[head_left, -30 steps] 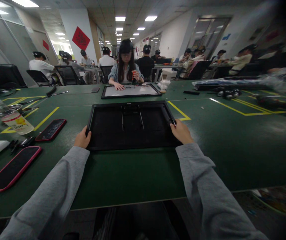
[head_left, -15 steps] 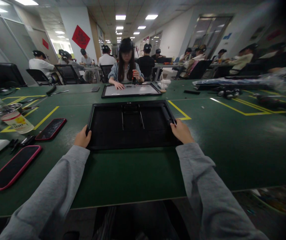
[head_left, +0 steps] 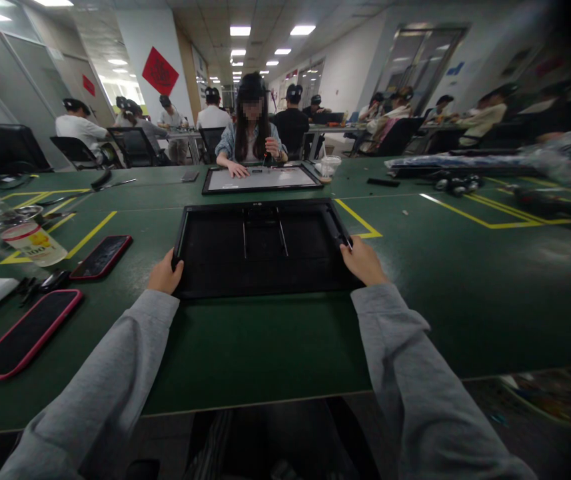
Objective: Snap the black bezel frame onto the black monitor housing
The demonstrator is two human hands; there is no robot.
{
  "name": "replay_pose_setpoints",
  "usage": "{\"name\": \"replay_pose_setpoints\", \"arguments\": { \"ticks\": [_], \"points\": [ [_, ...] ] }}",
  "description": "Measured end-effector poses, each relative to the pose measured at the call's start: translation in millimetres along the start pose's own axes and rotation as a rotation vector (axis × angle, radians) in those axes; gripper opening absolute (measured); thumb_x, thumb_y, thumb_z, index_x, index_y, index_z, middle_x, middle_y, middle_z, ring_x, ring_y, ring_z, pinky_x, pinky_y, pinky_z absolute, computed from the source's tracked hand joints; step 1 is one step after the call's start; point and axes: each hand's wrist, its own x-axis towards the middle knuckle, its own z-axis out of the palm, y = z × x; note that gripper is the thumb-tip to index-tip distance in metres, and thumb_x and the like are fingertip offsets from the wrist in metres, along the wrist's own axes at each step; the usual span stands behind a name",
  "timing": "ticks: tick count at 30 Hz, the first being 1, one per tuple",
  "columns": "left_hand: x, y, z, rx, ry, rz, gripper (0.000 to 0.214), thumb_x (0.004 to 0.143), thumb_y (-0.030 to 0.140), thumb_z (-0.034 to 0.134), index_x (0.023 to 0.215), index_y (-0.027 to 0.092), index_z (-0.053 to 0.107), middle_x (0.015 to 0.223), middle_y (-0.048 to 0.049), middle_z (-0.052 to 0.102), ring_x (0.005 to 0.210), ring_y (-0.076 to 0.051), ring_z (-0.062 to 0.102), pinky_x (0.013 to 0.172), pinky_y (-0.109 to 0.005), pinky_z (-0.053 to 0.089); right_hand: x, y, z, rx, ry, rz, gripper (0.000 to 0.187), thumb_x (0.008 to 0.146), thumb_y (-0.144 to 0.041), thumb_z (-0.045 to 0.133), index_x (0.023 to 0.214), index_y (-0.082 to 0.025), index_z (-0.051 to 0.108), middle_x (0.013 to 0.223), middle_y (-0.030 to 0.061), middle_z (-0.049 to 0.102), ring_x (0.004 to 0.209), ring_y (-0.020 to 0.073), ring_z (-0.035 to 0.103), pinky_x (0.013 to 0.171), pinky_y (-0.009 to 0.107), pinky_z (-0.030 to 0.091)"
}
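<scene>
A flat black panel (head_left: 260, 250) lies on the green table (head_left: 265, 347) straight ahead of the person, with its long sides running left to right. The left hand (head_left: 165, 275) curls closed on its 8 o'clock corner, and the right hand (head_left: 364, 261) clamps its fingers together on the rim at about 4 o'clock. At 9 o'clock from the panel lies a red-edged phone (head_left: 101, 257). A pink-edged phone (head_left: 25, 333) lies nearer the person at 8 o'clock. Beyond the phones is what looks like a labelled bottle (head_left: 32, 243) on its side. At 12 o'clock a white screen (head_left: 260, 179) lies flat, with another person's hand (head_left: 239, 173) resting on it.
</scene>
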Motion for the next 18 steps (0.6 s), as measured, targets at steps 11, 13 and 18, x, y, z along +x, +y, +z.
{"name": "replay_pose_setpoints", "arguments": {
  "ticks": [11,13,18],
  "points": [
    [-0.7,0.9,-1.7,-0.027,-0.004,0.013,0.057,0.091,0.036,0.041,0.143,0.013,0.040,0.125,-0.0159,0.064,0.113,-0.029,0.062,0.097,-0.040,0.046,1.5,2.7,2.9,-0.010,0.013,-0.013,0.033,0.094,-0.031,0.043,0.118,-0.011,0.054,0.099,0.0169,0.069,0.090,0.0283,0.065,0.072,0.033,0.042],
    [-0.7,1.0,-1.7,-0.034,-0.006,0.009,0.057,0.091,0.036,0.041,0.143,0.013,0.040,0.125,-0.0166,0.064,0.114,-0.030,0.062,0.097,-0.041,0.046,1.8,3.2,3.3,-0.009,0.010,-0.010,0.033,0.094,-0.031,0.043,0.118,-0.011,0.054,0.098,0.0168,0.069,0.089,0.0281,0.065,0.072,0.033,0.042],
    [-0.5,0.7,-0.8,-0.038,0.000,-0.002,0.058,0.091,0.037,0.041,0.143,0.012,0.040,0.127,-0.0171,0.063,0.116,-0.029,0.060,0.099,-0.041,0.045,1.8,3.1,3.0,-0.005,0.003,-0.011,0.034,0.094,-0.032,0.043,0.117,-0.010,0.054,0.099,0.0171,0.069,0.090,0.0283,0.065,0.073,0.034,0.043]
  ]
}}
